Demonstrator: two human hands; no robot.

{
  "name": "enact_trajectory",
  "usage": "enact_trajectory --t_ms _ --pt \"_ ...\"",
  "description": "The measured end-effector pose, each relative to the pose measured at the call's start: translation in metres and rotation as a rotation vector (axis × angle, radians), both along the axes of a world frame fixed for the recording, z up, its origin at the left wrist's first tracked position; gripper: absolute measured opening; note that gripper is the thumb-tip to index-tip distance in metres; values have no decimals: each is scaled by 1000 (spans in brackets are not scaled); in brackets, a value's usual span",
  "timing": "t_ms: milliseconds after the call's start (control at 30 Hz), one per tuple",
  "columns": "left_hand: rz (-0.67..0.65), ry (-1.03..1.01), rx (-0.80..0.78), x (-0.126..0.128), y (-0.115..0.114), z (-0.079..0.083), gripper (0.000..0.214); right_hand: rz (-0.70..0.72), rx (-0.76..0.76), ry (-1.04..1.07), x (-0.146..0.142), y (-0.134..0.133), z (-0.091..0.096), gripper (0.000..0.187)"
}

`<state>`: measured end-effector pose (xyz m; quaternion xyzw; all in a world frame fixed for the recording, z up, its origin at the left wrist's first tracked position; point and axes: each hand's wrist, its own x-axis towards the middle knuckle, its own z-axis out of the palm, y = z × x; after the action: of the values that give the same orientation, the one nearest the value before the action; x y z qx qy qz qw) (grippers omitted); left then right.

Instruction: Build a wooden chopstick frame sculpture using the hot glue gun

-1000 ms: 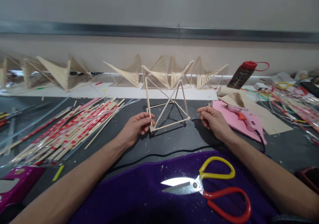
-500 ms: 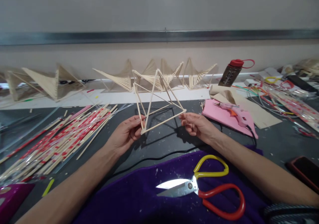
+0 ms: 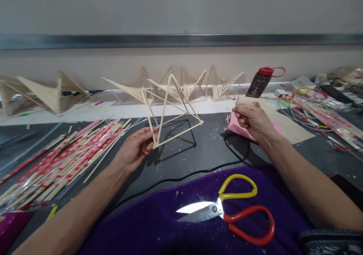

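Observation:
My left hand (image 3: 136, 149) pinches the near corner of a frame of thin wooden sticks (image 3: 178, 134) and holds it tilted above the dark table. My right hand (image 3: 251, 120) is off the frame, over the pink mat (image 3: 233, 127) to the right. Its fingers are curled with the thumb on top, and whatever they hold is hidden. The glue gun seen on the mat earlier is now out of sight under this hand. A black cable (image 3: 184, 177) runs across the table toward it.
Scissors (image 3: 227, 209) with yellow and red handles lie on a purple cloth (image 3: 159, 221) near me. A pile of wrapped chopsticks (image 3: 65, 156) lies at left. Finished stick sculptures (image 3: 181, 84) line the back wall beside a red-capped bottle (image 3: 259, 83). Tubes and clutter fill the right.
The frame was lifted off the table and tilted. My right hand touched its far corner, then let go and moved right over the pink mat.

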<state>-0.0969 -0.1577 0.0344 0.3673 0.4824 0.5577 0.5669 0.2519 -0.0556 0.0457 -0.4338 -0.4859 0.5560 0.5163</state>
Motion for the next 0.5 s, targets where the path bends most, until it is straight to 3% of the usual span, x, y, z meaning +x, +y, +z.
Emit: enact_trajectory --t_ms 133,233,300,367,433,500 --pt "11 69 19 -6 2 -2 20 43 83 -390 5 6 23 18" --pt "-17 92 28 -9 3 -4 18 187 127 -646 -4 19 55 14" --pt "-35 99 34 -11 4 -5 18 322 136 -745 -15 32 76 12" --pt "-43 99 36 -13 5 -6 19 370 167 -705 -27 46 90 15" --pt "-46 96 30 -14 5 -5 19 347 228 -596 -37 61 90 22" --pt "-52 93 26 -16 5 -3 18 224 316 -637 -44 74 78 25"
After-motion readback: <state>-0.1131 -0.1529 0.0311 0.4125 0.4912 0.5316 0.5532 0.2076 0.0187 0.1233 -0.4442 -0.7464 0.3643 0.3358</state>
